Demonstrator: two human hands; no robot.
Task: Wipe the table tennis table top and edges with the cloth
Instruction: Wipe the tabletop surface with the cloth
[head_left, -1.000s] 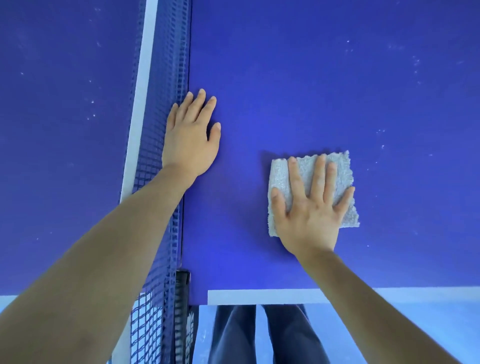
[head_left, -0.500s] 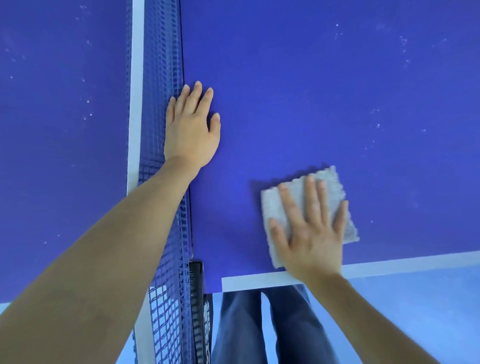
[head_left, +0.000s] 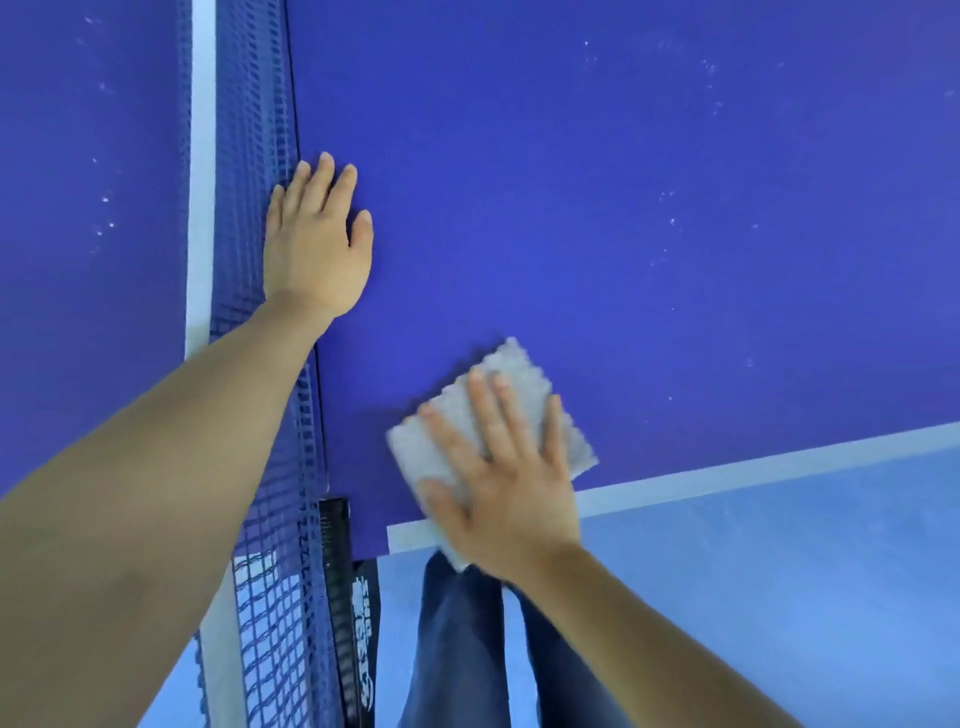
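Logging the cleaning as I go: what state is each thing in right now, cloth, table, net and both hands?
Table: white specks farther out.
Net: strung across the table.
Left hand: flat on the table beside the net.
Cloth: flat, a corner past the near edge.
Right hand: fingers spread, pressing the cloth.

left grip (head_left: 311, 249): palm down, fingers straight, arm outstretched | right grip (head_left: 504, 483): palm down, fingers spread, blurred
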